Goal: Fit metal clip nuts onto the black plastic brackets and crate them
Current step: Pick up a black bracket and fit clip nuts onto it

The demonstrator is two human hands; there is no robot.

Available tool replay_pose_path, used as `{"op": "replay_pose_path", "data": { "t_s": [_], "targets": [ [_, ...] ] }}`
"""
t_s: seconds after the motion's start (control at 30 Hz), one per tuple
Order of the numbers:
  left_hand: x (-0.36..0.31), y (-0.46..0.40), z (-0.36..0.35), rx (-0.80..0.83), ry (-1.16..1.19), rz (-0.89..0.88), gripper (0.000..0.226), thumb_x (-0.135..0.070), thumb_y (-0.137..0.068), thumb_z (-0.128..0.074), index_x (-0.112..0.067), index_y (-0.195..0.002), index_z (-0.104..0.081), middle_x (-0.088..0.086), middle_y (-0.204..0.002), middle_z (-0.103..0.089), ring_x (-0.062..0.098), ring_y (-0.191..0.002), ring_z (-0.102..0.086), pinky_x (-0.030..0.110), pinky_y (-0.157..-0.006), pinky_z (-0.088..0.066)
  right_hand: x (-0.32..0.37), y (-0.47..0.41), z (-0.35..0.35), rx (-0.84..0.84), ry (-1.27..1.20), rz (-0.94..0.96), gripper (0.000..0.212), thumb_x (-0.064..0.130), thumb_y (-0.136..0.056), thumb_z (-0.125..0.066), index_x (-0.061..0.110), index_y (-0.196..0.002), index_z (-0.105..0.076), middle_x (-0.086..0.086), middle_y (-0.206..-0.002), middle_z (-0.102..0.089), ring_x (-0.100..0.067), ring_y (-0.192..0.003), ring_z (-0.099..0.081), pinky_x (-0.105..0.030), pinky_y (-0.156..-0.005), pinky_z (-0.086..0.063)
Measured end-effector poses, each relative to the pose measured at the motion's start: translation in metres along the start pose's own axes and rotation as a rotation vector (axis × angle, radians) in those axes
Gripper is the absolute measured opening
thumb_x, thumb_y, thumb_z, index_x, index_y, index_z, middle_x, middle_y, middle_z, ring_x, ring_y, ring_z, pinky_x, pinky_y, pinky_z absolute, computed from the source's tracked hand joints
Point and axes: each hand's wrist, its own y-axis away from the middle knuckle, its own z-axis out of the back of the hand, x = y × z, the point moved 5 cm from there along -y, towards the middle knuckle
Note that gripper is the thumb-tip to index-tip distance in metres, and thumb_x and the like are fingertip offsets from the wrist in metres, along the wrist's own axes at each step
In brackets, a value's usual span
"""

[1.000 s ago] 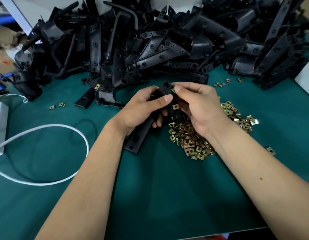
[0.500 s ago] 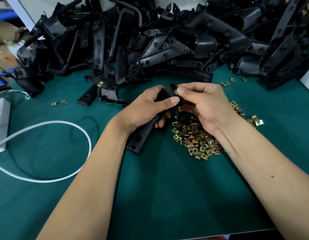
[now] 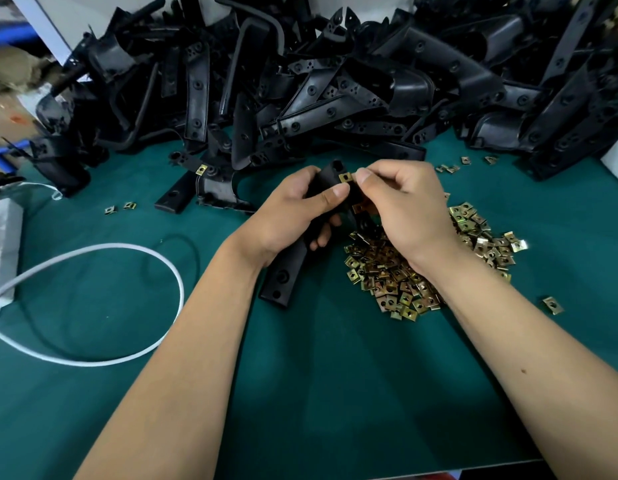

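The clip nut (image 3: 344,177) sits at the bracket's (image 3: 302,237) top end, between your hands. Your right hand (image 3: 408,209) pinches it; your left hand (image 3: 293,216) grips the bracket. Push the nut squarely until its hole aligns. The loose clip nuts (image 3: 397,282) lie under your right wrist on the green mat (image 3: 335,393); the bracket heap (image 3: 335,81) lies beyond.

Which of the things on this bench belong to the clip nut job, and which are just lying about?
Job:
- bracket, gripped by the left hand
- clip nut, pinched by the right hand
- clip nut pile
- bracket heap

Lying about:
- white cable
- white box at the left edge
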Motion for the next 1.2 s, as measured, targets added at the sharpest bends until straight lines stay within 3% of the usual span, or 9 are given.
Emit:
{"op": "replay_pose_path", "data": {
  "t_s": [0.07, 0.13, 0.27, 0.5, 0.63, 0.73, 0.9, 1.07, 1.2],
  "targets": [
    [0.001, -0.002, 0.000, -0.004, -0.021, 0.001, 0.016, -0.028, -0.102, -0.062, -0.014, -0.102, -0.054, 0.005, -0.072, -0.064, 0.017, -0.045, -0.052, 0.024, -0.040, -0.042, 0.001, -0.001, 0.000, 0.026, 0.032, 0.027, 0.029, 0.017, -0.102, -0.058, 0.004, -0.081, -0.072, -0.020, -0.077, -0.066, -0.032, -0.071, -0.057, -0.045, -0.068, -0.049],
    [0.001, -0.003, 0.000, -0.008, -0.040, 0.009, 0.015, -0.026, -0.103, -0.062, -0.014, -0.101, -0.053, 0.004, -0.071, -0.064, 0.017, -0.044, -0.052, 0.023, -0.039, -0.042, 0.003, -0.001, 0.000, 0.053, 0.085, 0.060, 0.028, 0.016, -0.102, -0.056, 0.003, -0.080, -0.069, -0.020, -0.076, -0.063, -0.035, -0.074, -0.056, -0.048, -0.068, -0.048],
    [0.000, -0.003, 0.000, -0.003, -0.080, 0.034, 0.017, -0.027, -0.103, -0.063, -0.013, -0.102, -0.053, 0.005, -0.071, -0.064, 0.017, -0.045, -0.052, 0.024, -0.040, -0.043, 0.009, 0.001, 0.001, 0.086, 0.154, 0.125, 0.026, 0.014, -0.103, -0.055, 0.003, -0.082, -0.065, -0.007, -0.073, -0.057, -0.012, -0.070, -0.048, -0.036, -0.067, -0.041],
    [-0.001, -0.001, 0.002, -0.002, -0.059, 0.037, 0.016, -0.028, -0.103, -0.062, -0.013, -0.103, -0.055, 0.007, -0.073, -0.065, 0.016, -0.045, -0.052, 0.023, -0.040, -0.043, 0.013, 0.000, 0.000, 0.115, 0.234, 0.201, 0.023, 0.012, -0.105, -0.054, 0.004, -0.088, -0.068, 0.009, -0.076, -0.058, -0.003, -0.073, -0.050, -0.024, -0.070, -0.037],
    [-0.002, -0.001, 0.004, -0.147, 0.134, 0.007, 0.016, -0.027, -0.104, -0.061, -0.012, -0.101, -0.056, 0.006, -0.073, -0.063, 0.018, -0.048, -0.052, 0.025, -0.042, -0.042, 0.008, -0.001, 0.004, 0.077, 0.132, 0.077, 0.023, 0.020, -0.105, -0.058, 0.014, -0.114, -0.078, 0.008, -0.094, -0.076, -0.009, -0.089, -0.070, -0.032, -0.080, -0.058],
    [-0.001, 0.001, 0.007, -0.299, 0.246, -0.002, 0.020, -0.031, -0.102, -0.064, -0.012, -0.101, -0.057, 0.003, -0.076, -0.066, 0.020, -0.056, -0.059, 0.029, -0.048, -0.050, 0.004, 0.001, -0.004, 0.093, 0.196, 0.038, 0.019, 0.033, -0.096, -0.072, 0.016, -0.102, -0.078, 0.003, -0.087, -0.076, -0.016, -0.081, -0.071, -0.043, -0.075, -0.059],
    [-0.006, 0.003, 0.006, -0.324, 0.344, -0.067, 0.012, -0.024, -0.099, -0.068, -0.016, -0.109, -0.066, 0.006, -0.100, -0.070, 0.019, -0.087, -0.069, 0.036, -0.075, -0.059, 0.009, 0.001, 0.000, 0.027, 0.239, 0.116, 0.012, 0.029, -0.091, -0.076, 0.018, -0.090, -0.074, 0.005, -0.076, -0.073, -0.013, -0.073, -0.068, -0.038, -0.069, -0.054],
    [-0.021, 0.008, 0.008, -0.320, 0.143, -0.177, 0.026, -0.014, -0.104, -0.058, -0.016, -0.129, -0.061, 0.001, -0.123, -0.071, 0.013, -0.092, -0.068, 0.029, -0.062, -0.055, 0.008, 0.002, -0.004, 0.023, 0.225, 0.086, 0.019, 0.030, -0.093, -0.075, 0.017, -0.105, -0.071, 0.004, -0.080, -0.073, -0.012, -0.074, -0.071, -0.038, -0.073, -0.057],
    [-0.033, 0.004, -0.004, -0.351, 0.115, -0.171, 0.023, -0.010, -0.102, -0.060, -0.014, -0.124, -0.063, -0.004, -0.110, -0.074, 0.012, -0.086, -0.068, 0.027, -0.059, -0.056, 0.016, 0.000, 0.010, 0.024, 0.249, 0.072, 0.016, 0.028, -0.092, -0.075, 0.014, -0.094, -0.068, 0.003, -0.080, -0.070, -0.010, -0.072, -0.064, -0.034, -0.069, -0.051]
  ]
}}
